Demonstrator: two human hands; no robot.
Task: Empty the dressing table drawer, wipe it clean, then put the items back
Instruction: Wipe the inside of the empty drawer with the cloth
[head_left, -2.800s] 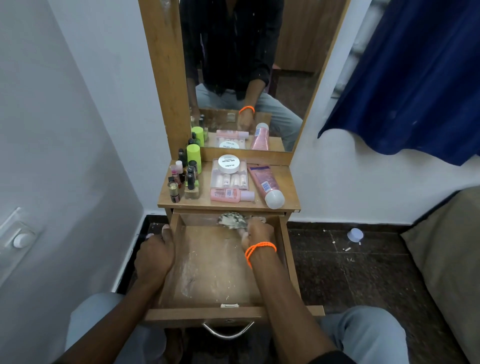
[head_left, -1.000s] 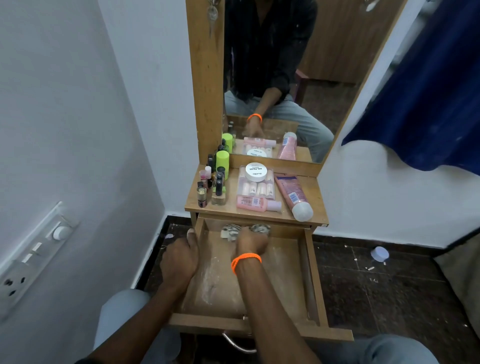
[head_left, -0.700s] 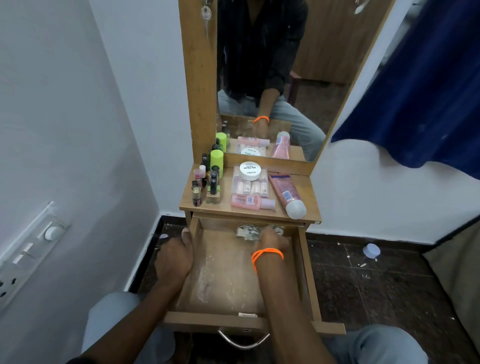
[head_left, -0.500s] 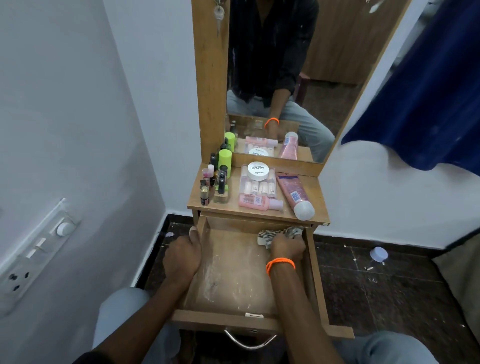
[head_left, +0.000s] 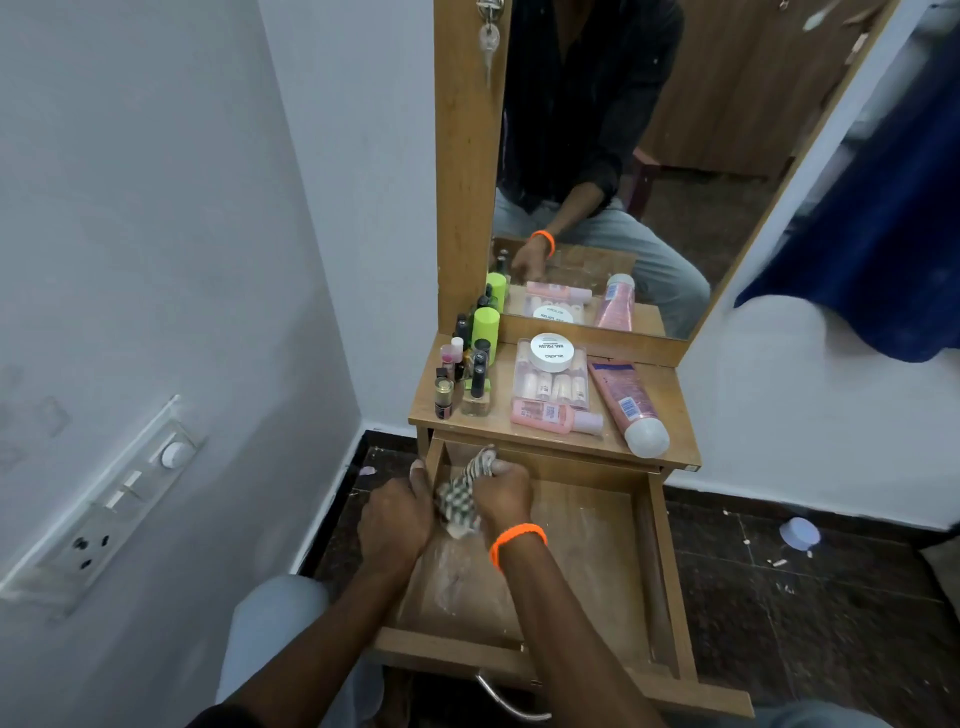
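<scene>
The drawer (head_left: 597, 561) is standing pulled out from under the bench (head_left: 670, 415), and nothing but pale dusty smears is lying on its wooden floor. The right hand (head_left: 501, 496), wearing an orange wristband (head_left: 518, 540), is working in the drawer's far-left corner — its grip is curled round a checked cloth (head_left: 460, 501), fingers bunching the fabric against the wood. The cloth is poking out above and below the fist, touching the drawer's left wall. The left hand (head_left: 395, 519) is resting on that left wall, fingers curled over the edge and gripping it, just beside the cloth.

The emptied items are sitting on the bench: a cluster of small nail polish bottles (head_left: 465, 384) at the left with a green bottle (head_left: 486, 330) behind them, a clear box of small bottles (head_left: 550, 387) in the middle with a round white jar (head_left: 551, 352) on top, a pink bottle (head_left: 556, 415) lying just in front of the box, and a pink tube (head_left: 626, 405) lying at the right — its white cap pointing toward the front edge. A mirror (head_left: 623, 156) is rising behind the bench.
</scene>
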